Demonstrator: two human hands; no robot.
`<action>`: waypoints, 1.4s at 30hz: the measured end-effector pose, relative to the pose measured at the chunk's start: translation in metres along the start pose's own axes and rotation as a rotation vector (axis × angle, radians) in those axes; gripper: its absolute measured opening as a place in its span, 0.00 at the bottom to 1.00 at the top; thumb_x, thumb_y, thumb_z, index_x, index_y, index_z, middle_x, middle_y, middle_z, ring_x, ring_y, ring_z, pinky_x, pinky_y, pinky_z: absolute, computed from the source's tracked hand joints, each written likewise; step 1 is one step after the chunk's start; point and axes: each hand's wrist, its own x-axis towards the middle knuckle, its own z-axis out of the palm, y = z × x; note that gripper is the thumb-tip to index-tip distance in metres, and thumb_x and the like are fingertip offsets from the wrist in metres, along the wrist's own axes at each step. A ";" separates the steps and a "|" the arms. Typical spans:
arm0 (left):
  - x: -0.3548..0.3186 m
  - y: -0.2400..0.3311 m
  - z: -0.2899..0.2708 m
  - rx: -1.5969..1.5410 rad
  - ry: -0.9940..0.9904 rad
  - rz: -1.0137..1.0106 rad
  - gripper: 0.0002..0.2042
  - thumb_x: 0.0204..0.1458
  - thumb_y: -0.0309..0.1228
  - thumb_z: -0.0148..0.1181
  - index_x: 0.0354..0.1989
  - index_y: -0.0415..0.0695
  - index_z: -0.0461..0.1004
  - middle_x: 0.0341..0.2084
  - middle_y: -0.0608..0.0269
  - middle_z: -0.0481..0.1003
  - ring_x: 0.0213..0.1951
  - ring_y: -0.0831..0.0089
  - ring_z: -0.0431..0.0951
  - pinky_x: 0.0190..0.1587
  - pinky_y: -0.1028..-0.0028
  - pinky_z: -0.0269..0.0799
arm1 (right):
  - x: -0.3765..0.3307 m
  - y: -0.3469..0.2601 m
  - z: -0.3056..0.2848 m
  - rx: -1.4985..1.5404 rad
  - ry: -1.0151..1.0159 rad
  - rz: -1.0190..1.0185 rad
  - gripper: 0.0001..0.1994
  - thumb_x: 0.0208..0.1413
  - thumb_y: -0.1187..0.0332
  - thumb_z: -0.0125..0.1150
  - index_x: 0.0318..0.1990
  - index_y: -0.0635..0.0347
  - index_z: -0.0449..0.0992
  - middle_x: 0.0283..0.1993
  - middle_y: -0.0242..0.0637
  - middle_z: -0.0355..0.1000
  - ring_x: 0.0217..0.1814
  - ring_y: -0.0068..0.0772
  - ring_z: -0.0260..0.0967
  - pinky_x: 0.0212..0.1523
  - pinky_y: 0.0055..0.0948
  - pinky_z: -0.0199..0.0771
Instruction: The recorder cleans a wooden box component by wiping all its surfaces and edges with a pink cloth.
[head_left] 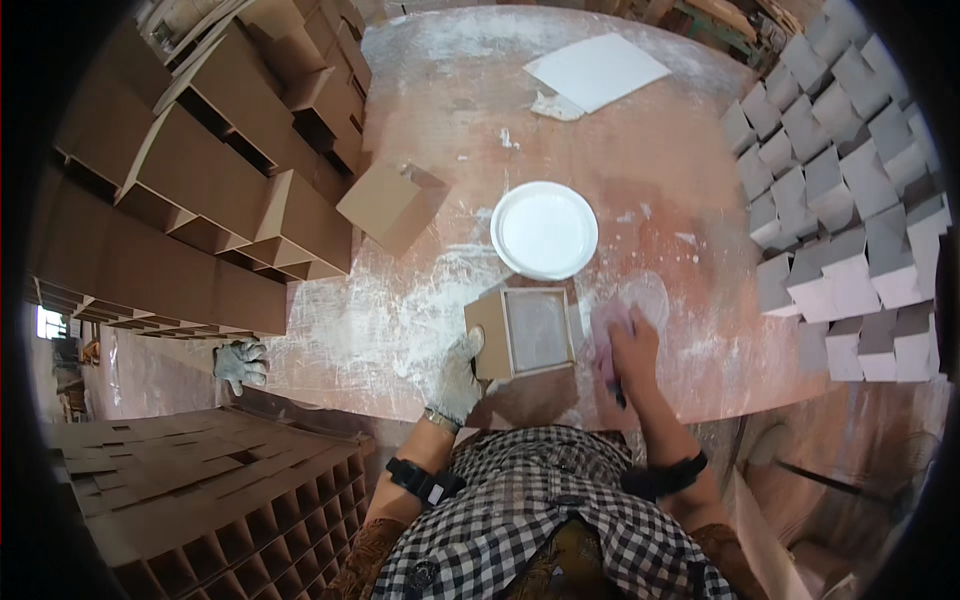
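Note:
My left hand (458, 380), in a pale work glove, grips the left side of a brown cardboard box (489, 322) near the table's front edge. The box has a pale, framed square face (540, 330) turned up toward me. To its right, my bare right hand (634, 350) is closed on a pink cloth (603, 335). A small dark object pokes out below that hand; its kind is unclear. Partly behind the hand lies a clear round disc (650, 295). Just beyond the box stands a white round tub (543, 230) with white contents.
Brown cardboard boxes (215, 190) are stacked at the left, with one loose box (385, 208) beside them. White-grey boxes (835, 190) crowd the right. A white sheet (598, 72) lies at the back, a grey glove (240, 365) at the left edge. More box frames (240, 510) stand lower left.

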 end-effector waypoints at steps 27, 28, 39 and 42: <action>-0.012 -0.016 0.038 0.116 0.044 0.113 0.19 0.60 0.37 0.47 0.54 0.36 0.62 0.46 0.56 0.71 0.49 0.69 0.73 0.51 0.70 0.73 | -0.057 0.010 -0.010 -0.240 -0.075 -0.246 0.13 0.47 0.74 0.52 0.40 0.49 0.76 0.39 0.37 0.75 0.38 0.42 0.72 0.34 0.35 0.74; -0.012 -0.018 0.037 0.120 0.056 0.116 0.19 0.60 0.37 0.47 0.54 0.36 0.62 0.46 0.56 0.71 0.49 0.69 0.73 0.51 0.70 0.73 | -0.050 0.024 -0.015 -0.265 -0.044 -0.181 0.12 0.47 0.74 0.53 0.39 0.49 0.76 0.39 0.37 0.75 0.39 0.42 0.72 0.35 0.35 0.74; -0.015 -0.016 0.033 0.136 0.030 0.092 0.19 0.61 0.37 0.46 0.54 0.37 0.63 0.47 0.55 0.70 0.48 0.69 0.73 0.49 0.71 0.73 | -0.063 -0.027 0.002 -0.020 -0.174 -0.411 0.12 0.46 0.75 0.54 0.40 0.52 0.77 0.39 0.40 0.74 0.39 0.42 0.71 0.42 0.34 0.72; -0.015 -0.019 0.042 0.091 0.082 0.091 0.18 0.60 0.38 0.47 0.52 0.37 0.64 0.45 0.56 0.71 0.46 0.69 0.74 0.48 0.71 0.74 | -0.046 0.009 -0.015 -0.144 -0.101 -0.195 0.13 0.46 0.75 0.55 0.41 0.53 0.77 0.38 0.43 0.74 0.40 0.43 0.71 0.43 0.34 0.72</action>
